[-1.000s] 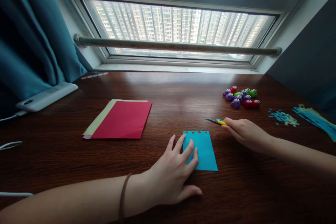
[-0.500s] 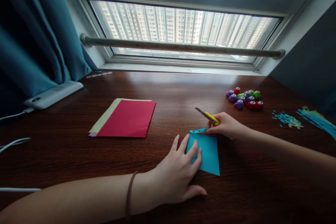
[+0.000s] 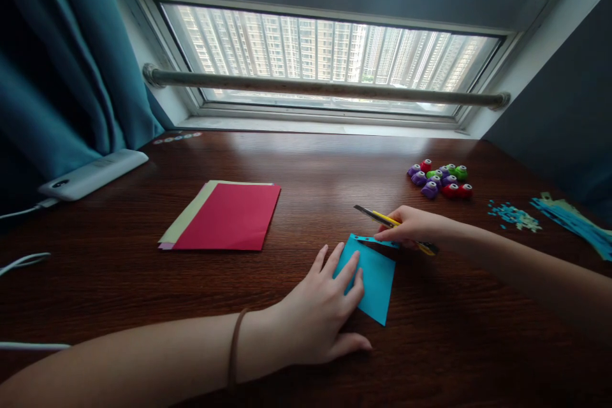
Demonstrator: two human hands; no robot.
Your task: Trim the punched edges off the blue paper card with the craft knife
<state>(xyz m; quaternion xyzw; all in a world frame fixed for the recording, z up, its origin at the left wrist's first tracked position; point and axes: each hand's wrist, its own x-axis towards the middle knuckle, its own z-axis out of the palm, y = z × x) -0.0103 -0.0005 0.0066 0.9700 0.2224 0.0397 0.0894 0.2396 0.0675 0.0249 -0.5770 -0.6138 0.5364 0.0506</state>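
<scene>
A sheet of bright blue paper (image 3: 375, 280) lies on the table, turned at a slant. My left hand (image 3: 320, 309) rests on its left part with the fingers spread. Along the sheet's top edge runs a narrow blue strip (image 3: 366, 239) with a row of small dark holes; it is still joined at the left corner and apart from the sheet farther right. My right hand (image 3: 406, 226) holds a yellow and black utility knife (image 3: 385, 218), its blade pointing left. The fingertips of that hand are also at the strip's right end, which is partly covered.
Left of the hands lies a stack of coloured paper (image 3: 227, 217), red on top. Several small craft punches (image 3: 438, 180) stand at the right, with blue and pale paper bits (image 3: 515, 215) and cut strips (image 3: 571, 220) beyond. A white phone-like device (image 3: 95, 173) with a cable sits far left.
The blue sheet has turned clockwise under my left hand. A gap has opened between the strip and the sheet, and my right hand has moved slightly downward with the utility knife.
</scene>
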